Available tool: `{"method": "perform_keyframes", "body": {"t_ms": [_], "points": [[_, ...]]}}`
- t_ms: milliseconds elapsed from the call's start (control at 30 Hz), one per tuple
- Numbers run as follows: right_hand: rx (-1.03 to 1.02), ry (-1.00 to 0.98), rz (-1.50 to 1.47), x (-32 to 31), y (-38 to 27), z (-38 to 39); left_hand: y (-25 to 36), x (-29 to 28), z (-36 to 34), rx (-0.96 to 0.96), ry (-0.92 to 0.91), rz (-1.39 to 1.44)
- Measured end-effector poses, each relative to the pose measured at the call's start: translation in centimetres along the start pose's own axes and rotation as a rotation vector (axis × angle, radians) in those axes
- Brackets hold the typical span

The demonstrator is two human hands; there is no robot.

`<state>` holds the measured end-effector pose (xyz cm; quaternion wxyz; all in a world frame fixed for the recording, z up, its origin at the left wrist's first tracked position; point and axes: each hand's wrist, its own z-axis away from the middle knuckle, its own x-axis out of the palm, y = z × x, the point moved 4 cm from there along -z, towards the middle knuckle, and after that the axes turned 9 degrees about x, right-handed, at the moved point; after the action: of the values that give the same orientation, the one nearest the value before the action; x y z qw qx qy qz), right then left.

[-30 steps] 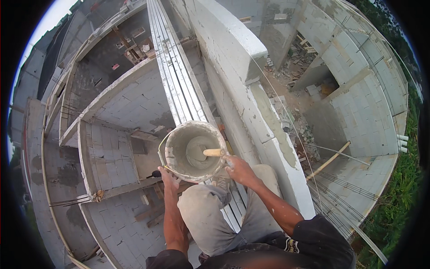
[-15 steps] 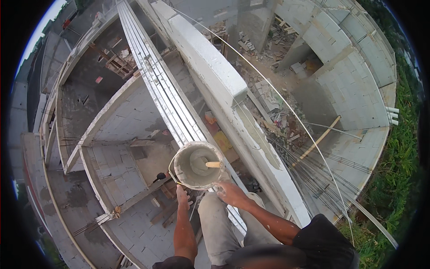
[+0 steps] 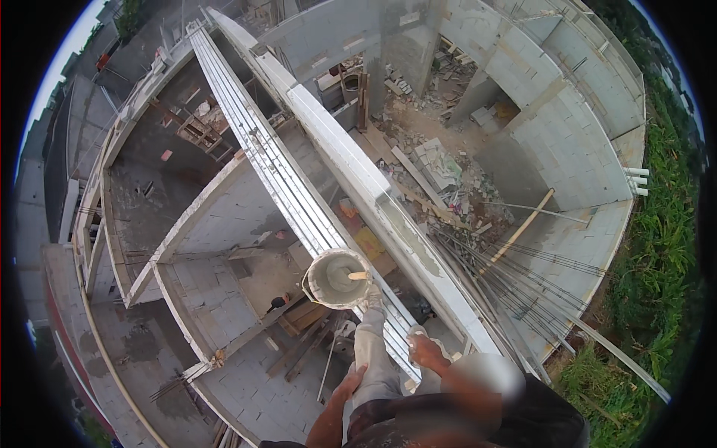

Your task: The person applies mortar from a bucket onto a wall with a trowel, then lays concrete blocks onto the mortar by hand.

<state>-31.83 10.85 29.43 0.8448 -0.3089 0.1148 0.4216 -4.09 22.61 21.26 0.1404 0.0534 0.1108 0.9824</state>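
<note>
A bucket [image 3: 328,272] of grey mortar, with a wooden tool handle [image 3: 357,275] sticking out, sits on long silver metal beams [image 3: 269,172] below the centre of the view. My left hand [image 3: 352,379] rests against my grey-trousered leg [image 3: 370,351], fingers lying along it. My right hand [image 3: 424,349] is beside the beams at the other knee, low and right of the bucket; its fingertips are hard to make out. My foot reaches up just under the bucket.
A white block wall top [image 3: 336,134] runs alongside the beams on their right. Far below lie block-walled rooms [image 3: 202,299], rubble [image 3: 441,164] and timber. Rebar [image 3: 545,265], a bamboo pole [image 3: 519,231] and long rods cross the right side; green plants [image 3: 650,254] border it.
Both hands have left the bucket and moved down toward my legs. The bucket now sits farther from my body, and the view has widened over the rooms below.
</note>
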Motion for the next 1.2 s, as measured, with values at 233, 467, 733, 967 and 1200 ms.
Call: {"method": "perform_keyframes", "body": {"t_ms": [233,467,733,967,1200], "points": [[0.387,-0.244,0.529,-0.8,13.4,11.7,7.6,-2.0,13.1,0.018,-0.007,-0.088],[-0.130,-0.155,-0.066,0.9,18.3,15.5,7.4,-6.2,14.2,0.075,0.117,0.142],[-0.184,-0.453,0.182,-11.9,35.9,13.7,8.4,-9.0,16.0,0.157,0.221,0.294],[-0.112,-0.097,-0.316,-12.2,1.9,4.0,8.1,-11.5,17.8,0.118,0.264,0.358],[-0.148,0.148,-0.343,-15.0,-8.7,0.6,4.6,-17.2,19.5,0.111,0.391,0.374]]}}
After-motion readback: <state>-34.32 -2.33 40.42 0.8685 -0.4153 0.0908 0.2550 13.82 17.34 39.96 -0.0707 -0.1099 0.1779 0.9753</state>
